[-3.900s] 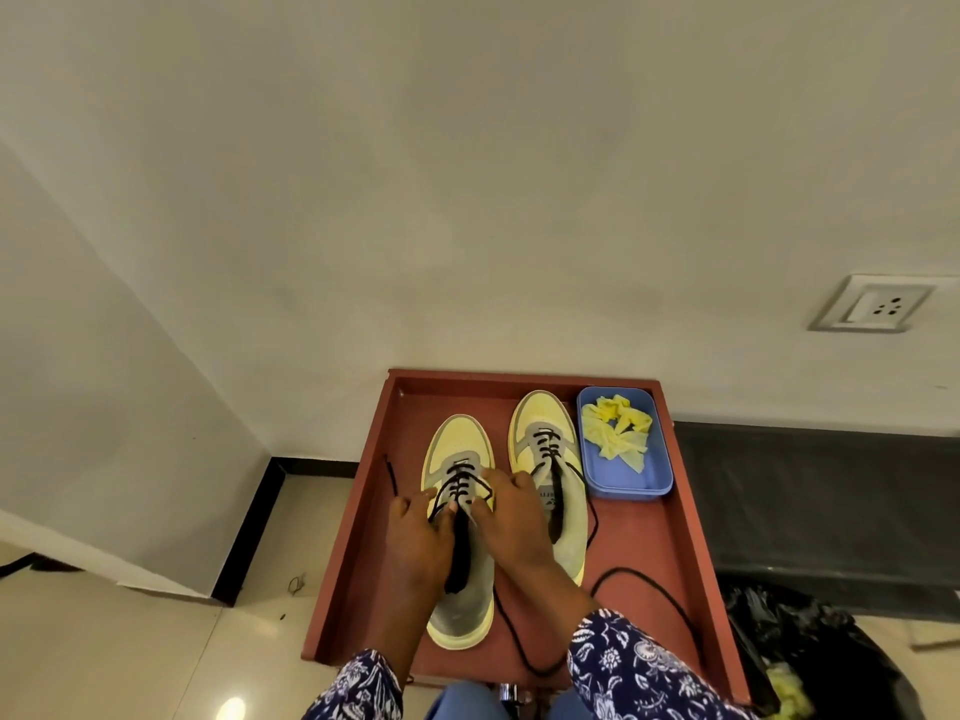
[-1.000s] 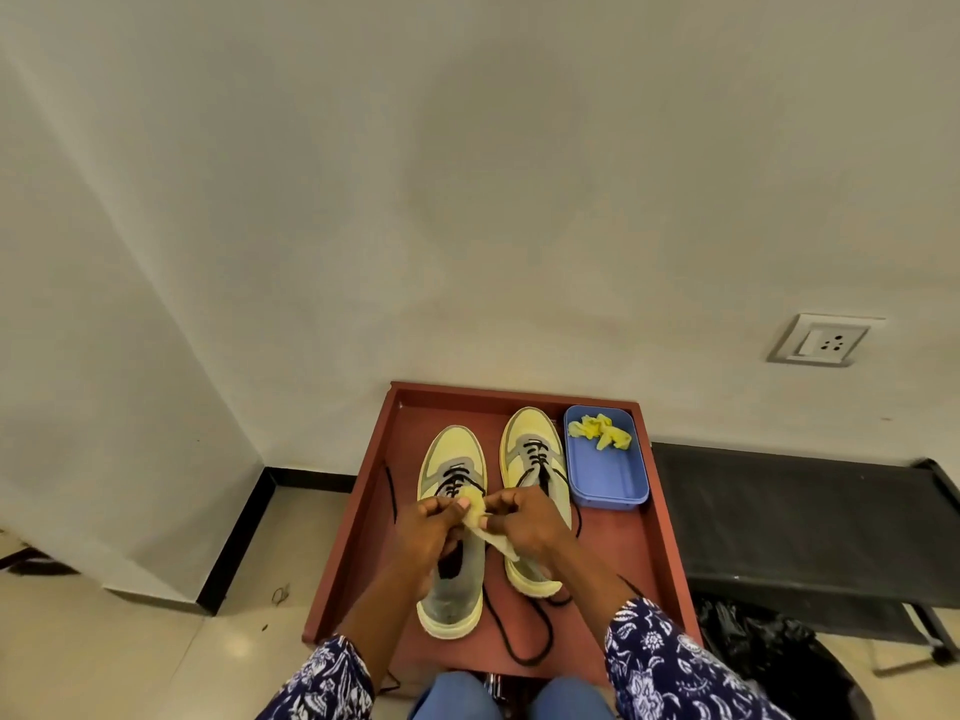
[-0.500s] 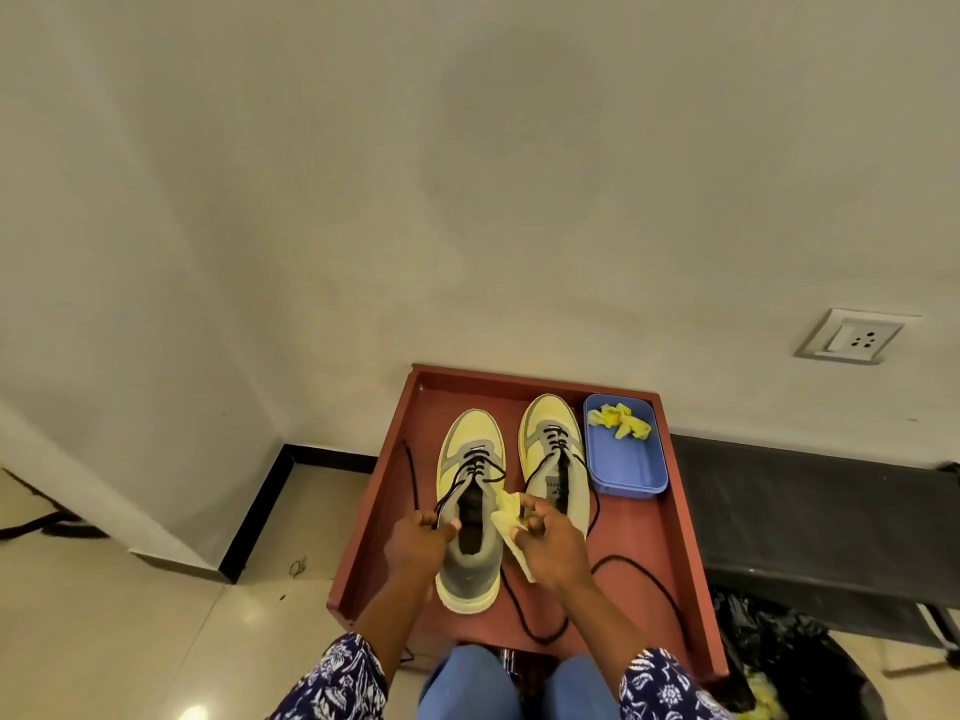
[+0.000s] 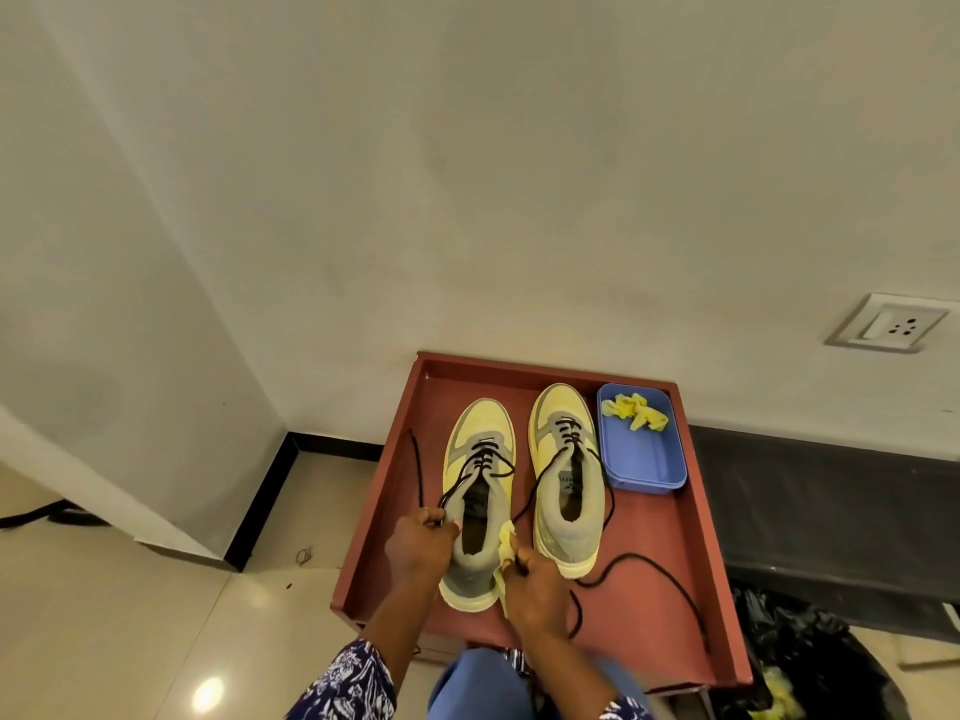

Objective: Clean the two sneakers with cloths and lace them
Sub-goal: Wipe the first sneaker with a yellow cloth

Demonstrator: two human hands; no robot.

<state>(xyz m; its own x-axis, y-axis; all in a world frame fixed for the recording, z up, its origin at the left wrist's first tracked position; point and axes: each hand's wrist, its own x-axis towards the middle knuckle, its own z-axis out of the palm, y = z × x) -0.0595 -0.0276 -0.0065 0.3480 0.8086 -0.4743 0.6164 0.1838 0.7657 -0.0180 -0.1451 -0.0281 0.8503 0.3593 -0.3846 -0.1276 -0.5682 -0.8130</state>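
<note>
L hand (image 4: pixel 420 540) pinching lace (image 4: pixel 453 493) at sneaker (image 4: pixel 477 504) heel, R hand (image 4: pixel 535 582) gripping yellow cloth (image 4: pixel 506 542)

The left hand (image 4: pixel 420 543) covers the outer heel of the yellow-and-grey left sneaker (image 4: pixel 478 491). The right hand (image 4: pixel 532 584) hides most of the pale yellow cloth (image 4: pixel 506 544). The black plastic bag (image 4: pixel 810 662) is cut off by the bottom edge.

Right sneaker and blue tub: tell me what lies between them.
In the head view, only a black lace from the right sneaker runs down the narrow gap beside the blue tub; otherwise bare red tray.
</note>
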